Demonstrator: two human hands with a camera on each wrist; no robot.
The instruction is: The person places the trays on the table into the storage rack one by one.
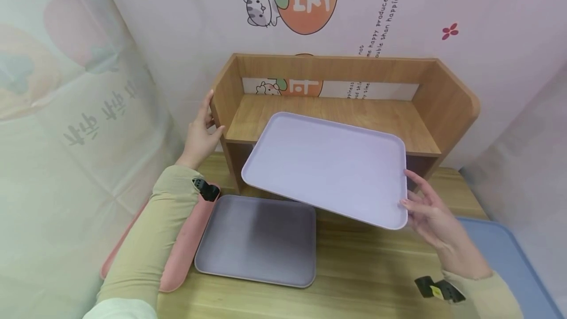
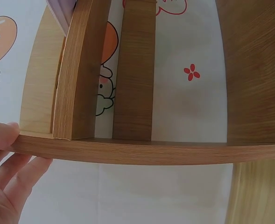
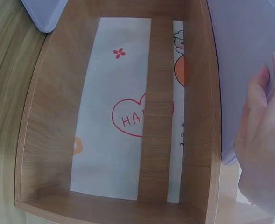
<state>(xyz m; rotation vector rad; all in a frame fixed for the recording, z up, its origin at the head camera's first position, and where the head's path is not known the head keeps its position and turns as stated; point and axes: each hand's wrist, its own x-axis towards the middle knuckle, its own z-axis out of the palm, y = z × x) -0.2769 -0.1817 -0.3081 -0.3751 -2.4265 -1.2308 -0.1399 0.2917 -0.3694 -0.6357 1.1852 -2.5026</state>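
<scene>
A lilac tray (image 1: 328,166) hangs tilted over the front edge of a wooden desktop shelf (image 1: 412,127), its far side over the shelf board. My right hand (image 1: 425,208) pinches the tray's near right corner, thumb on top. In the right wrist view the right hand (image 3: 263,140) lies against the tray (image 3: 249,46). My left hand (image 1: 201,132) holds the shelf's left side panel, thumb inside and fingers outside. The left wrist view shows the left hand (image 2: 4,172) at the edge of that panel (image 2: 128,151).
A grey-purple tray (image 1: 259,240) lies on the wooden table (image 1: 376,270), partly over a pink tray (image 1: 186,245) under my left sleeve. A blue tray (image 1: 509,255) sits at the right edge. Patterned cloth walls close in behind and on both sides.
</scene>
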